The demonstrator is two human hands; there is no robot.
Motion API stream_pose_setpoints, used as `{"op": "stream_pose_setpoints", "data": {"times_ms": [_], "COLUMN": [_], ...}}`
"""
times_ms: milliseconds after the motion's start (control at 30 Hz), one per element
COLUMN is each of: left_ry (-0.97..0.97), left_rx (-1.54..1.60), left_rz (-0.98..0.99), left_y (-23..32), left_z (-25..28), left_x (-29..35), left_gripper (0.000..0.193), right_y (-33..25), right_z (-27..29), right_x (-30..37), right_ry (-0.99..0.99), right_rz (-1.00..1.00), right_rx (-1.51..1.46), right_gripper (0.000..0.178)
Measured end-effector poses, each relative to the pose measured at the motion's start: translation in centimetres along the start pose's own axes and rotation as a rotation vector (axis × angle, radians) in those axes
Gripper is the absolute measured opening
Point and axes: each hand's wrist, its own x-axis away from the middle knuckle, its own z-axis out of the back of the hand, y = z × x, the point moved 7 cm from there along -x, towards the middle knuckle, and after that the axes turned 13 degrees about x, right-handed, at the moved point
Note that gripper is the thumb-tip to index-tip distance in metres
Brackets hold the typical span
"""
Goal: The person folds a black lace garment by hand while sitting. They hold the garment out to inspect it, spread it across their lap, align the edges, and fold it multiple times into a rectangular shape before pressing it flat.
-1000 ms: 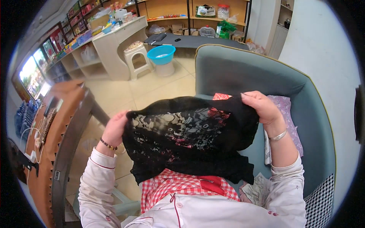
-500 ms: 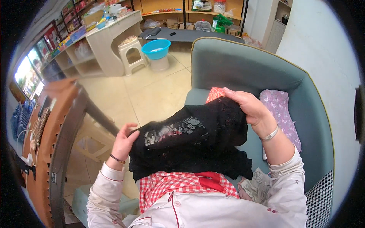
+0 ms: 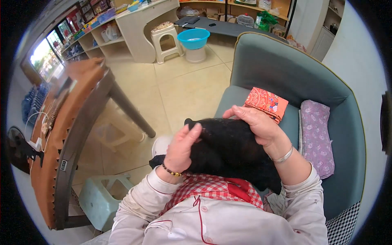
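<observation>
A black garment with lace panels [image 3: 220, 143] lies gathered over my lap; its exact kind does not show. My left hand [image 3: 180, 149] grips its left part, thumb and fingertips brought together near the upper edge and slightly blurred. At the upper right, my right hand [image 3: 261, 126] curls over the cloth and holds it, the fingertips pointing left along the top edge. Beneath the garment shows a red-and-white checked cloth [image 3: 196, 190]. Just beyond my right hand, a folded orange-red patterned cloth [image 3: 265, 102] rests on the sofa seat.
A folded purple floral cloth [image 3: 316, 139] lies on the grey-green sofa [image 3: 294, 61] at the right. To the left stands a brown-covered table [image 3: 51, 171], with a pale plastic stool [image 3: 92, 200] below it. Farther off are a blue basin [image 3: 193, 40] and a white stool [image 3: 167, 43].
My left hand has moved right toward my right hand, folding the spread garment inward and hiding most of its lace. The view has shifted, uncovering more of the orange-red cloth.
</observation>
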Motion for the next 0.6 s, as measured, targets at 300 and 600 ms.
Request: {"op": "stream_pose_setpoints", "data": {"times_ms": [300, 600], "left_ry": [0.089, 0.095], "left_rx": [0.17, 0.187], "left_rz": [0.239, 0.231], "left_y": [-0.7, -0.4], "left_z": [0.9, 0.7], "left_x": [0.8, 1.0], "left_gripper": [0.03, 0.024], "right_y": [0.6, -0.4], "right_z": [2.8, 1.4], "right_x": [0.3, 1.2], "right_ry": [0.113, 0.183], "right_rz": [0.116, 0.318], "right_rx": [0.326, 0.668], "right_gripper": [0.029, 0.022]}}
